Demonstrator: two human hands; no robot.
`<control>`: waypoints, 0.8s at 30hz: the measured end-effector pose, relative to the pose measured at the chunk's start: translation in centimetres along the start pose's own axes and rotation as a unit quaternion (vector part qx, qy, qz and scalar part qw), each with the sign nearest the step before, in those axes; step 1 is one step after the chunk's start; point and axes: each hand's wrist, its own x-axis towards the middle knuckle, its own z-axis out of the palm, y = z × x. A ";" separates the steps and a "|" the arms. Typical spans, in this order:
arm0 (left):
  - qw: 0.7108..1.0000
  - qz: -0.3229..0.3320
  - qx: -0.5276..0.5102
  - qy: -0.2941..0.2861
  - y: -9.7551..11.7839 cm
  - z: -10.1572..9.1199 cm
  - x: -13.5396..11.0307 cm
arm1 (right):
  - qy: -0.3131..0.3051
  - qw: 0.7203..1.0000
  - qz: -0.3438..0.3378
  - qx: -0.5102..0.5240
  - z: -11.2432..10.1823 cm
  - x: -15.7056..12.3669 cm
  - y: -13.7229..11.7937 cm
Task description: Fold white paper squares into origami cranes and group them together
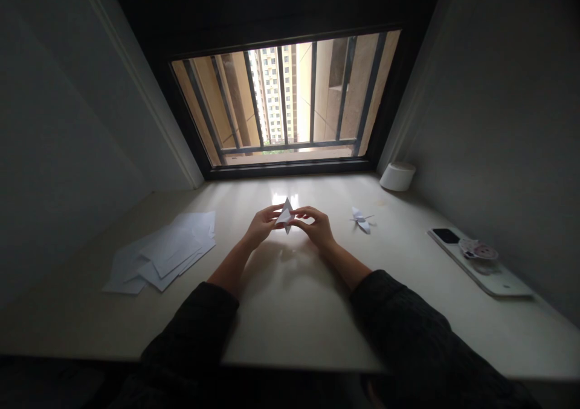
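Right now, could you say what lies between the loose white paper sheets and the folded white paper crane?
Head view: left hand and right hand hold folded white paper.

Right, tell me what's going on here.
A person is holding a pointed piece of folded white paper up over a pale desk, pinched between the left hand and the right hand. A folded paper crane lies to the right of the hands, and a loose pile of white paper sheets lies to the left. A white phone rests further right.
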 end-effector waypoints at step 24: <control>0.994 0.093 0.065 0.005 -0.8 0.3 0.3 | 0.035 0.999 0.033 0.019 0.0 0.0 0.7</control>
